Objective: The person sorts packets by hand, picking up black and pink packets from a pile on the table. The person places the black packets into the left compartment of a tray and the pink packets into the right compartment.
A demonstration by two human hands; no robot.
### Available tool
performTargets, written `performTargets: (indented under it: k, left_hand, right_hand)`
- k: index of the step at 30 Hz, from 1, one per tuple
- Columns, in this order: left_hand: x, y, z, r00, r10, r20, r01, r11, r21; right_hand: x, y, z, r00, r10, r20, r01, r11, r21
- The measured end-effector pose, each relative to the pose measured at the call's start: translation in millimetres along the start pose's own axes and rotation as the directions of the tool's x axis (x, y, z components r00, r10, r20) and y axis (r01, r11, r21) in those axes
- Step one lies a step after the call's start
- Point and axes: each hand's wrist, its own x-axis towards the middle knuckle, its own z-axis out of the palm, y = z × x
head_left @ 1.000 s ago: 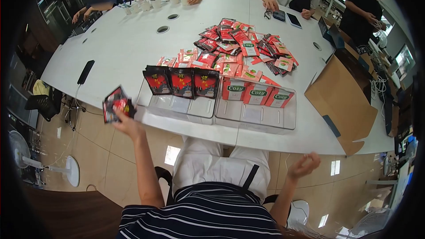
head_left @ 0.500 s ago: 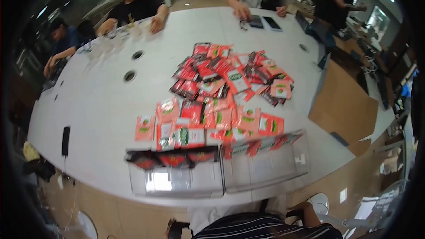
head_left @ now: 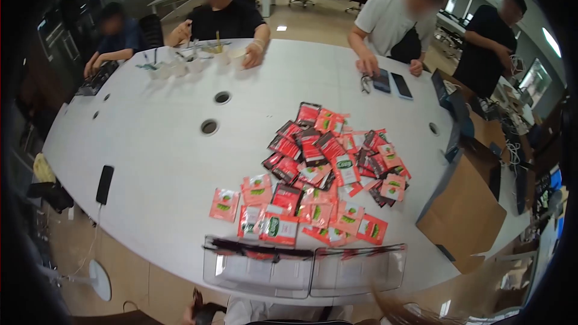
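Note:
At the bottom edge, a small part of my left arm or hand (head_left: 190, 314) shows beside a black band; its fingers cannot be made out. My right hand is out of view. Two clear plastic trays (head_left: 259, 277) (head_left: 359, 274) stand side by side at the near table edge, with dark and red packets upright along their far sides. Beyond them lies a loose heap of red, dark and pink sachets (head_left: 313, 144), some overlapping. One pink sachet (head_left: 224, 204) lies at the heap's left edge. Neither hand is seen touching any packet.
A black phone (head_left: 105, 184) with a cable lies at the left. Brown cardboard (head_left: 463, 210) sits on the right. Across the white table (head_left: 162, 168), people sit near cups (head_left: 180, 67) and two phones (head_left: 401, 85); another person stands at the far right. Round holes pierce the tabletop.
The view has tilted up, so the table and trays sit lower in the frame and more of the people shows. My right arm has left the view; less of my left arm shows.

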Motion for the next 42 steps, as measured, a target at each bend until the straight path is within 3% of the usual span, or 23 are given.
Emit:
performTargets:
  k: [3, 4, 6, 7, 8, 10, 11, 12, 14, 16, 18, 21, 23, 24, 25, 26, 28, 31, 34, 37, 38, 40, 42]
  left_hand:
    - [2.2, -25.9, -63.6, 0.977, -0.009, 0.213, 0.077, 0.946, -0.314]
    - [9.8, -32.5, -69.4, 0.98, 0.069, 0.186, -0.021, 0.969, -0.246]
    - [0.2, -18.3, -1.9, 0.932, 0.36, -0.032, -0.341, 0.905, 0.253]
    - [4.2, -12.9, -1.3, 0.928, 0.372, 0.03, -0.363, 0.883, 0.297]
    - [30.3, -9.0, -28.4, 0.866, 0.483, 0.125, -0.481, 0.741, 0.469]
    - [7.4, 0.4, 25.5, 0.688, 0.713, -0.137, -0.671, 0.696, 0.255]
    - [-12.0, 11.0, 47.3, 0.564, 0.823, -0.072, -0.718, 0.532, 0.448]
    - [-36.1, 15.6, 68.8, 0.445, 0.895, 0.035, -0.722, 0.336, 0.605]
    - [-64.8, 17.2, 108.6, 0.215, 0.97, 0.112, -0.795, 0.107, 0.597]
    - [-75.7, 2.8, 140.2, 0.01, 0.996, 0.093, -0.854, -0.04, 0.518]
    - [-90.7, -14.9, 175.3, -0.107, 0.987, 0.121, -0.861, -0.153, 0.484]
    - [-110.2, -39.6, 222.4, -0.279, 0.901, 0.332, -0.883, -0.377, 0.28]
    - [-129.7, -42.6, 254.8, -0.248, 0.848, 0.469, -0.933, -0.339, 0.119]
    - [-135.4, -43.6, 273.2, -0.175, 0.894, 0.412, -0.961, -0.245, 0.125]
    - [-136.9, -39.3, 285.7, -0.167, 0.879, 0.446, -0.965, -0.239, 0.109]
    - [-140.2, -37.0, 297.6, -0.089, 0.903, 0.421, -0.985, -0.144, 0.1]
    - [-156.0, -24.2, 322.9, -0.017, 0.907, 0.421, -0.999, 0.005, -0.05]
    - [-152.0, -15.0, 327.1, -0.022, 0.908, 0.419, -0.996, 0.018, -0.091]
    - [-150.2, -1.6, 331.9, -0.027, 0.9, 0.434, -0.995, 0.016, -0.095]
    - [-147.6, 1.9, 332.6, -0.024, 0.924, 0.381, -0.992, 0.026, -0.127]
    - [-149.4, 6.9, 334.8, -0.139, 0.903, 0.407, -0.979, -0.062, -0.197]
    - [-142.9, 12.2, 324.6, -0.153, 0.918, 0.366, -0.967, -0.063, -0.246]
    - [-131.7, 25.4, 303.9, -0.121, 0.964, 0.236, -0.988, -0.095, -0.119]
  right_hand:
    - [14.5, 16.9, 37.0, 0.999, -0.032, 0.016, 0.033, 0.999, -0.034]
    - [19.2, 20.0, 43.7, 0.999, -0.047, 0.016, 0.047, 0.998, -0.05]
    - [42.5, 35.5, 62.1, 0.997, -0.065, 0.04, 0.069, 0.991, -0.112]
    - [50.2, 39.6, 66.5, 0.995, -0.073, 0.067, 0.083, 0.982, -0.168]
    - [58.7, 40.9, 65.0, 0.991, -0.079, 0.107, 0.105, 0.961, -0.257]
    - [68.2, 35.1, 57.2, 0.976, -0.17, 0.135, 0.213, 0.865, -0.455]
    - [14.1, 13.8, 46.7, 0.931, -0.246, -0.27, 0.188, 0.957, -0.22]
    - [-11.3, -1.8, 34.4, 0.839, -0.345, -0.421, 0.288, 0.938, -0.195]
    - [-109.7, -64.5, -11.3, 0.851, -0.385, -0.357, 0.412, 0.911, 0.0]
    - [-126.1, -78.4, -15.1, 0.627, -0.741, -0.241, 0.773, 0.629, 0.078]
    - [-198.5, -127.4, -26.6, 0.521, -0.853, -0.043, 0.798, 0.468, 0.379]
    - [-262.4, -180.6, -33.7, 0.22, -0.962, -0.16, 0.949, 0.173, 0.262]
    - [-287.9, -206.6, -31.8, 0.068, -0.943, -0.326, 0.976, -0.004, 0.218]
    - [-291.3, -220.0, -30.4, -0.012, -0.896, -0.444, 0.957, -0.138, 0.254]
    - [-294.8, -232.8, -27.5, -0.068, -0.828, -0.557, 0.921, -0.266, 0.283]
    - [-313.9, -244.7, -30.7, -0.021, -0.808, -0.589, 0.928, -0.235, 0.288]
    - [-316.0, -262.0, -33.8, -0.066, -0.832, -0.551, 0.997, -0.082, 0.006]
    - [-324.2, -278.6, -28.5, 0.093, -0.774, -0.626, 0.922, -0.169, 0.347]
    - [-333.2, -286.8, -37.2, 0.137, -0.78, -0.611, 0.919, -0.131, 0.373]
    - [-320.6, -291.0, -39.1, 0.116, -0.763, -0.636, 0.911, -0.174, 0.374]
    - [-317.9, -293.0, -40.9, 0.103, -0.755, -0.648, 0.914, -0.185, 0.361]
    - [-319.7, -300.8, -43.7, 0.04, -0.634, -0.772, 0.93, -0.259, 0.261]
    - [-319.5, -304.0, -45.7, 0.029, -0.555, -0.831, 0.924, -0.302, 0.233]
